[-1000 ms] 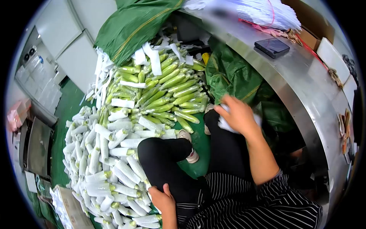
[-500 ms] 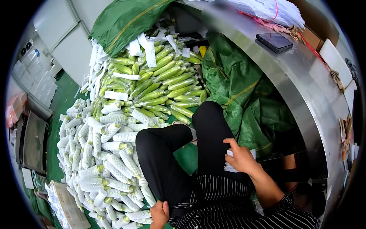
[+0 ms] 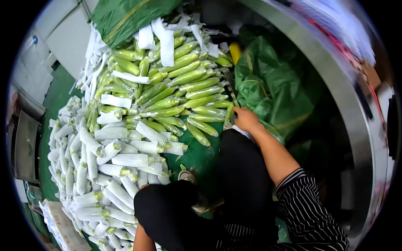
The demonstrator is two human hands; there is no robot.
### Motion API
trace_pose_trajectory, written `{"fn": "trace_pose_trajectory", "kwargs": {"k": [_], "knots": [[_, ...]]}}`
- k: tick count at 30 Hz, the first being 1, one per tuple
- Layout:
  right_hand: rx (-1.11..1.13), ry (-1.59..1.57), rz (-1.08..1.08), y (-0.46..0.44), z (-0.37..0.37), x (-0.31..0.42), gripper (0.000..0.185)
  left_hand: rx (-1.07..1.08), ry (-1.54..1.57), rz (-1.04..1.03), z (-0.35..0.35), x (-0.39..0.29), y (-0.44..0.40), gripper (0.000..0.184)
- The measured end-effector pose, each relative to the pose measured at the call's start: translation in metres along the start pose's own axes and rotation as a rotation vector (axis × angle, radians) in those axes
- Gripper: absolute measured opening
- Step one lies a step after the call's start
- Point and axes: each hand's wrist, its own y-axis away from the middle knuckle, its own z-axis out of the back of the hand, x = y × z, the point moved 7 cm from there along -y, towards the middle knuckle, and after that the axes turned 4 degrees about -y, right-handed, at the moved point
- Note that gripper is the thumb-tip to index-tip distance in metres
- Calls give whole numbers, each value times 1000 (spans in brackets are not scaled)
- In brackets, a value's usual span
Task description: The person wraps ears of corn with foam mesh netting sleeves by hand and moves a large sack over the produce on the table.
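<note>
My right hand (image 3: 248,120) reaches past my right knee to the right edge of the pile. Its curled fingers are closed on a green ear of corn (image 3: 229,115). A piece of white foam sleeve (image 3: 241,131) shows under that hand. Of my left arm, the forearm (image 3: 143,239) goes down behind my left knee; the fingers are hidden. Ahead lies a heap of green ears of corn (image 3: 167,100) in clear film. Left of my legs are many ears in white foam net sleeves (image 3: 121,196). Loose white foam sleeves (image 3: 166,46) lie on the green heap.
Green woven sacking (image 3: 272,83) is bunched at the right, beneath a curved metal table edge (image 3: 335,83). Another green sheet (image 3: 130,19) covers the far end of the heap. A cardboard box (image 3: 67,226) stands at lower left. My shoe (image 3: 187,175) rests on the green floor.
My right hand has moved forward from my lap to the ear at the pile's edge. My left hand has gone down behind my knee. The view has shifted closer to the pile.
</note>
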Motion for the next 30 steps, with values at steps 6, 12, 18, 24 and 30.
{"fn": "trace_pose_trajectory", "kwargs": {"k": [6,12,18,24,30], "knots": [[357,765,260,-121,-169,-27,43,57,-239,149,-57,74,-119,12],[511,758,384,-169,-197,-72,34,228,-262,340,-123,128,-159,13],[307,228,304,-154,-90,-4,49,367,-275,275,-138,87,-182,16],[251,-230,585,-108,-32,107,40,328,-352,-459,-184,-40,-224,53],[121,-508,615,-77,-147,166,51,406,-368,-585,-221,-33,-229,69]]}}
